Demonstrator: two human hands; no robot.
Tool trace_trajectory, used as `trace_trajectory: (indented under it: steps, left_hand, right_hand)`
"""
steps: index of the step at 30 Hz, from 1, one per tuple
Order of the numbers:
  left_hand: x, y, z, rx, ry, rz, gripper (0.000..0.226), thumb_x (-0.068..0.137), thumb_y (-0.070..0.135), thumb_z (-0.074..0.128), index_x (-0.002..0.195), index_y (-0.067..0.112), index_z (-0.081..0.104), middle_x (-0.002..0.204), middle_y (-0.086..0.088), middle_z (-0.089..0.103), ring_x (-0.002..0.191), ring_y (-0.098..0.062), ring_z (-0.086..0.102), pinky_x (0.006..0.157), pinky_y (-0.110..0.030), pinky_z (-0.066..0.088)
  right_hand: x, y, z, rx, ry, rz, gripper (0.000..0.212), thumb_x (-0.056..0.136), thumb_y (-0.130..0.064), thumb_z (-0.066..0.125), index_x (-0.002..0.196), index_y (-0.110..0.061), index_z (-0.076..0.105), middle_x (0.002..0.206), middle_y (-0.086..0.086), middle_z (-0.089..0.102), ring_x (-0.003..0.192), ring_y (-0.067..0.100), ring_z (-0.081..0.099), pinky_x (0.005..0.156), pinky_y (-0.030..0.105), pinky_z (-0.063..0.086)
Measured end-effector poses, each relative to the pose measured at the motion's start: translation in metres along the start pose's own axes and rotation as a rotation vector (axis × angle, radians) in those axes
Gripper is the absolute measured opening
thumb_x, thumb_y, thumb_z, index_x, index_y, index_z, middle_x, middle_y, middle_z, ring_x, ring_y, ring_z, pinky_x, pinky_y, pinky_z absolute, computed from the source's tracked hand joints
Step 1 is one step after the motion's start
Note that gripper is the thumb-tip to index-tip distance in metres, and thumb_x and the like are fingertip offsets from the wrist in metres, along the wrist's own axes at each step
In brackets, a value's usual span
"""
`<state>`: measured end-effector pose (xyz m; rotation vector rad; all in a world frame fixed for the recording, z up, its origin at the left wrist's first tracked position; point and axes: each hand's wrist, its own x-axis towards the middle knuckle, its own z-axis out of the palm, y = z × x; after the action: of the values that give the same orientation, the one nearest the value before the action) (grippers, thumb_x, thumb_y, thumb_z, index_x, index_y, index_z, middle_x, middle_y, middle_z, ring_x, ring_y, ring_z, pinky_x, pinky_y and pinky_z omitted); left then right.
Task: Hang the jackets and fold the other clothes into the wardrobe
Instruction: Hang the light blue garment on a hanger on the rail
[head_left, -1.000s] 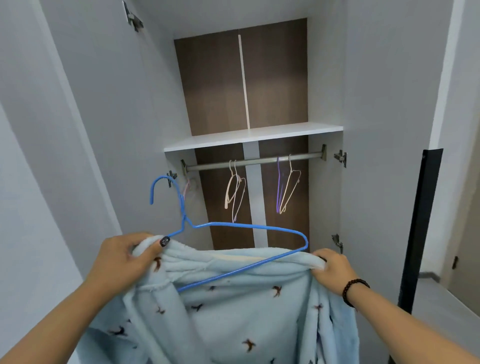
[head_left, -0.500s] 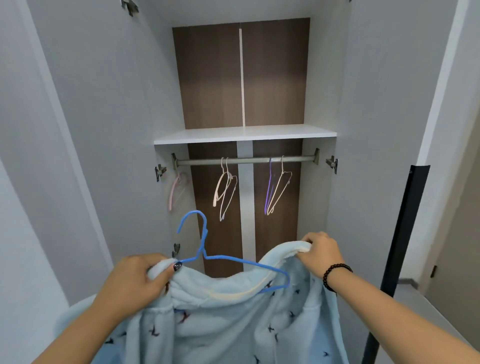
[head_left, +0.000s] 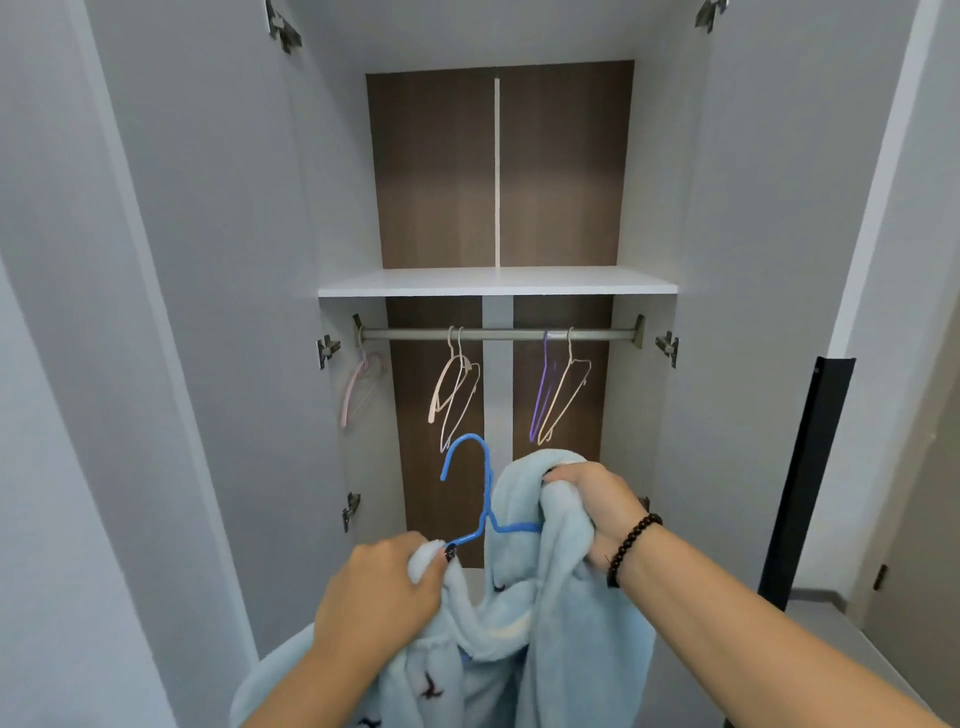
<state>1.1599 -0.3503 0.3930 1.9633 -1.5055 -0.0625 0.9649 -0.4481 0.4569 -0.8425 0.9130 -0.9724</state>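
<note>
I can read nothing here: no words, labels, brand marks, numbers or signs show on anything in front of me.
</note>
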Motion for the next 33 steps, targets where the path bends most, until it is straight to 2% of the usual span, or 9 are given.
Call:
trace_trajectory:
  steps: [4, 7, 10, 13, 20, 24, 26, 28, 33]
  left_hand:
    - [0.001, 0.010, 0.006, -0.166, 0.001, -0.003, 0.015, 0.083, 0.055, 0.055, 0.080, 0.042, 0.062, 0.068, 0.017, 0.064, 0.073, -0.007, 0.060, 0.065, -0.027, 0.050]
    - [0.003, 0.010, -0.001, -0.253, 0.065, 0.000, 0.004, 0.082, 0.051, 0.060, 0.085, 0.054, 0.062, 0.071, 0.029, 0.065, 0.077, -0.003, 0.062, 0.071, -0.030, 0.052]
    - [0.004, 0.012, -0.008, -0.257, 0.096, 0.035, 0.009, 0.082, 0.052, 0.061, 0.087, 0.059, 0.061, 0.076, 0.037, 0.063, 0.078, 0.000, 0.063, 0.069, -0.025, 0.050]
    - [0.004, 0.017, -0.016, -0.273, 0.141, 0.071, 0.013, 0.081, 0.048, 0.065, 0.087, 0.059, 0.061, 0.077, 0.038, 0.063, 0.077, 0.000, 0.063, 0.066, -0.022, 0.047]
    - [0.006, 0.020, -0.029, -0.346, 0.186, 0.129, 0.017, 0.079, 0.038, 0.073, 0.082, 0.054, 0.068, 0.081, 0.035, 0.066, 0.079, 0.007, 0.063, 0.069, -0.018, 0.045]
    - [0.004, 0.024, -0.026, -0.315, 0.173, 0.182, 0.016, 0.079, 0.038, 0.075, 0.073, 0.051, 0.067, 0.081, 0.036, 0.064, 0.078, 0.007, 0.062, 0.064, -0.017, 0.043]
    - [0.001, 0.028, -0.025, -0.266, 0.196, 0.222, 0.003, 0.077, 0.049, 0.067, 0.080, 0.049, 0.067, 0.078, 0.033, 0.065, 0.068, -0.001, 0.062, 0.062, -0.023, 0.047]
    - [-0.004, 0.033, -0.022, -0.208, 0.236, 0.331, 0.019, 0.074, 0.053, 0.057, 0.080, 0.041, 0.070, 0.072, 0.025, 0.067, 0.063, -0.009, 0.063, 0.059, -0.027, 0.051]
    - [-0.006, 0.040, -0.012, -0.188, 0.310, 0.414, 0.023, 0.077, 0.051, 0.055, 0.085, 0.035, 0.070, 0.081, 0.023, 0.067, 0.073, -0.004, 0.057, 0.061, -0.019, 0.047]
  right_hand:
    - [-0.023, 0.001, 0.001, -0.051, -0.254, -0.104, 0.039, 0.073, -0.003, 0.063, 0.112, -0.007, 0.066, 0.102, 0.019, 0.068, 0.092, 0.033, 0.064, 0.090, 0.046, 0.050]
    - [-0.024, -0.001, -0.021, -0.462, -0.075, -0.390, 0.050, 0.077, 0.002, 0.068, 0.115, -0.030, 0.059, 0.114, 0.007, 0.062, 0.106, 0.023, 0.060, 0.088, 0.031, 0.052]
    - [-0.028, -0.005, -0.045, -0.910, 0.008, -0.746, 0.053, 0.079, -0.005, 0.070, 0.116, -0.039, 0.054, 0.120, -0.006, 0.048, 0.116, 0.006, 0.047, 0.088, 0.002, 0.035]
    - [-0.034, -0.006, -0.060, -0.977, -0.083, -0.906, 0.048, 0.080, -0.009, 0.074, 0.114, -0.039, 0.058, 0.127, -0.009, 0.044, 0.122, 0.000, 0.043, 0.092, 0.005, 0.035]
    - [-0.037, -0.017, -0.093, -1.129, -0.140, -0.717, 0.058, 0.083, -0.033, 0.071, 0.135, -0.035, 0.044, 0.136, -0.014, 0.044, 0.126, 0.000, 0.041, 0.108, 0.025, 0.036]
    - [-0.040, -0.002, -0.087, -1.187, -0.167, -0.654, 0.028, 0.092, -0.035, 0.060, 0.115, -0.047, 0.050, 0.104, -0.011, 0.067, 0.093, 0.004, 0.062, 0.085, 0.032, 0.053]
    - [-0.044, 0.008, -0.077, -1.222, -0.185, -0.690, 0.020, 0.093, -0.037, 0.056, 0.111, -0.046, 0.051, 0.093, -0.016, 0.065, 0.081, 0.001, 0.060, 0.074, 0.025, 0.053]
    - [-0.048, 0.017, -0.064, -1.220, -0.215, -0.717, 0.015, 0.092, -0.040, 0.053, 0.108, -0.041, 0.052, 0.082, -0.024, 0.060, 0.071, -0.002, 0.056, 0.063, 0.013, 0.044]
    - [-0.055, 0.027, -0.040, -1.111, -0.178, -0.752, 0.017, 0.087, -0.034, 0.059, 0.102, -0.027, 0.060, 0.077, -0.017, 0.060, 0.067, 0.003, 0.054, 0.060, 0.013, 0.041]
